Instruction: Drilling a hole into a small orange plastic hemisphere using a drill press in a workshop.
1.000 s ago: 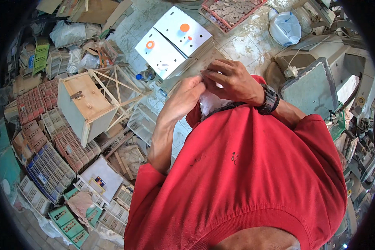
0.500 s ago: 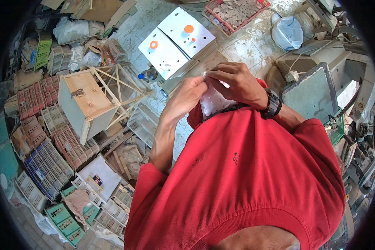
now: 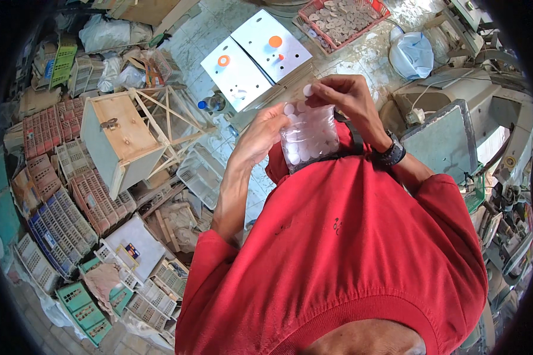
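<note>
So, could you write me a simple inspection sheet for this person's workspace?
Surface: two white panels lie side by side with orange spots and dark holes; the tiled floor looks stained.
Job's things: clear bag of white discs; one separate white disc at its upper edge.
Clutter: plastic crates crowd the left; a blue-capped bottle lies near the panels.
Hands: left hand holds the bag's left side; right hand pinches the separate disc.
Cables: a thin pale cable on the right; its ends are unclear.
Surroundings: wooden box at left; red crate of flat pieces ahead.
</note>
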Available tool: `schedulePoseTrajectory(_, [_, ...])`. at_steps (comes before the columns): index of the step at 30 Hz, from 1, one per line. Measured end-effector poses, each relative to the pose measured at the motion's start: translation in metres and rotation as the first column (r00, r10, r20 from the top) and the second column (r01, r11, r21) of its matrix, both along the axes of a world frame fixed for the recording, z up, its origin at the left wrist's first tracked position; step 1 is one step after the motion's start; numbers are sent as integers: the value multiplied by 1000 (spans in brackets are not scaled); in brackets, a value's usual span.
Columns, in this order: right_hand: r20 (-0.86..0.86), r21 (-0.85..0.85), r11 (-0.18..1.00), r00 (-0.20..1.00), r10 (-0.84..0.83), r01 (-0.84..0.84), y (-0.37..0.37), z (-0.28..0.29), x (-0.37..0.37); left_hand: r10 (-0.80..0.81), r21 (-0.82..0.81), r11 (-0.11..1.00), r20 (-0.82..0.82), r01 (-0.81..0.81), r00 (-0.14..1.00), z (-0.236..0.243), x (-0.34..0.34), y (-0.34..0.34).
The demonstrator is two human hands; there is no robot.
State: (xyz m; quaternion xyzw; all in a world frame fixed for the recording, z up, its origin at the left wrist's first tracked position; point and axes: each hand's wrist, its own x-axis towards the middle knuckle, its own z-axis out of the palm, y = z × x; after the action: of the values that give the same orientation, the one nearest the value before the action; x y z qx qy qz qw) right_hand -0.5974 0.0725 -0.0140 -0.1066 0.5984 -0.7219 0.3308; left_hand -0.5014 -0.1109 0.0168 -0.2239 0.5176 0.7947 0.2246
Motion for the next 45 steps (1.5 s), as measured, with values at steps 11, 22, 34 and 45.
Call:
schedulePoseTrajectory(11, [123, 136, 988, 988, -94, 77, 15, -52, -13, 38, 244, 970, -140, -3, 989, -26, -2, -21])
schedulePoseTrajectory(22, [-362, 396, 916, 928, 90, 66, -11, -40, 0, -228, -625, 780, -219, 43, 949, -31, 1, -20])
schedulePoseTrajectory(34, [-117, 311, 937, 985, -126, 157, 3, -55, -35, 234, -782, 350, -461, -516, 856, -133, -64, -151])
schedulePoseTrajectory(45, [-41, 339, 904, 964, -262, 260, 20, -62, -13, 3, -891, 341, -318, -300, 948, -197, -126, -166])
